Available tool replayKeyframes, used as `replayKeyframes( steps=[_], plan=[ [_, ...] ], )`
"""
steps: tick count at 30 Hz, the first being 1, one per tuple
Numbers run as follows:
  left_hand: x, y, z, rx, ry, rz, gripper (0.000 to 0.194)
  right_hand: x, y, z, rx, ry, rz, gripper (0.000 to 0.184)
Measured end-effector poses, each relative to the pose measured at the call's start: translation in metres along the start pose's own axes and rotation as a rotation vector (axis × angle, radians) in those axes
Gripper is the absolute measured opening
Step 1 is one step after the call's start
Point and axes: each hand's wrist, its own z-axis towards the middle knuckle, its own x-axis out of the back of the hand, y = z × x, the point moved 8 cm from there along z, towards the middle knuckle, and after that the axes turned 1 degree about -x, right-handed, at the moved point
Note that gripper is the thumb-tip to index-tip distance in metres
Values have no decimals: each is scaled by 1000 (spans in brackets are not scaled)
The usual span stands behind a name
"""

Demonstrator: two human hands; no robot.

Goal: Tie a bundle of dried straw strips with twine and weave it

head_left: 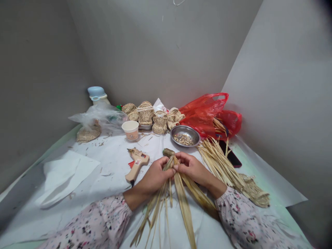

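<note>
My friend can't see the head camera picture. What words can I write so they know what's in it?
The left hand and right hand pinch a bundle of dried leaf strips above a white sheet. A hot glue gun, woven straw sandals and a steel bowl sit nearby.

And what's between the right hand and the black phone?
A pile of dry leaf strips lies between the right hand and the phone. The head view shows this.

Bundle of dried leaf strips [183, 207]: tan, flat, loose ends fanned toward person; upper end gathered into short bound stub [168, 152].
</note>
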Motion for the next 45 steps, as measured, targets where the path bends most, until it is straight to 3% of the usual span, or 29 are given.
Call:
replayKeyframes(
  steps=[15, 30, 45],
  plan=[
    [1, 1, -1, 29, 22, -64, 10, 3, -6, 0, 23, 55, -30, 23],
    [3, -7, 1, 53, 48, -141, 16, 3, -15, -2, 87, 81, -70, 36],
    [0, -4, -1, 79, 12, -122, 18, -1, -15, -3, 101, 69, -84, 30]
  ],
)
